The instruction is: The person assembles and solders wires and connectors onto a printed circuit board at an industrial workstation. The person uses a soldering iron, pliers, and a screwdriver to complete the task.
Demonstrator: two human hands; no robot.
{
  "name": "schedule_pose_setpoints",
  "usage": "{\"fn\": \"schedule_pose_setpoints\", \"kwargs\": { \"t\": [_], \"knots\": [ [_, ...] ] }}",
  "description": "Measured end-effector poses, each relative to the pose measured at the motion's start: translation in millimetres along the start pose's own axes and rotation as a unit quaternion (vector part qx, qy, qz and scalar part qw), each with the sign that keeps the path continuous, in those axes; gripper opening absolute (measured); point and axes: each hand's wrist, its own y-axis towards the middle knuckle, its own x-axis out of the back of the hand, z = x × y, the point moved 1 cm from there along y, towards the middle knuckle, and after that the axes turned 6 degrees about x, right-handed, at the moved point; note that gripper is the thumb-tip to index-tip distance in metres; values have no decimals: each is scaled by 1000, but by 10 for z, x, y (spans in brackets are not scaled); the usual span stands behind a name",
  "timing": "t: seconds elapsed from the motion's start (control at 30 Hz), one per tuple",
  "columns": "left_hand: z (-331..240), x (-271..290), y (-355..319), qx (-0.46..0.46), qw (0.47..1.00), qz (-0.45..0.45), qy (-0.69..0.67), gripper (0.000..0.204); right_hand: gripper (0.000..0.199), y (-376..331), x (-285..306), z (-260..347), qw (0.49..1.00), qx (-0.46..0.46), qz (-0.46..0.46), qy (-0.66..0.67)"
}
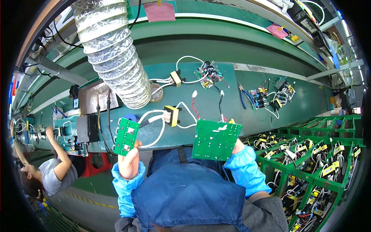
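My left hand [130, 164], in a light blue sleeve cover, grips a small green circuit board [125, 138] by its lower right edge. The larger green circuit board [215, 142] is in my right hand [239, 146], its solder side toward me; most of those fingers are hidden behind it. Between the boards a yellow-banded transformer [172, 116] lies on the green bench, with white wires running toward both boards. A red twisted lead [195, 105] and a black lead [220, 105] stick out beyond the large board. Behind the small board sits a blue spool [131, 118], partly covered.
Farther back lie another transformer [176, 78] and a populated board [208, 73]. Blue-handled pliers [243, 96] are beside more wired boards [272, 94]. A foil duct [116, 58] hangs at left above a metal tray [92, 98]. Green racks [309, 170] hold assemblies at right; a co-worker [58, 170] sits left.
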Motion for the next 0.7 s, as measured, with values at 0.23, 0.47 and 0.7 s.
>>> {"fn": "schedule_pose_setpoints", "kwargs": {
  "t": [0.23, 0.47, 0.7],
  "knots": [
    [-275, -76, -7, -37, 998, -51, -25, 25, 50, 146, 569, 123, 353, 123, -170, -912],
    [-22, -515, 135, 53, 972, -95, 210, 33, 62, 617, 1256, -253, 304, 172, -255, -902],
    [1345, -1186, 689, 152, 866, 276, 388, 84, 54, 187, 1063, -68, 537, 333, -313, -709]
  ]
}}
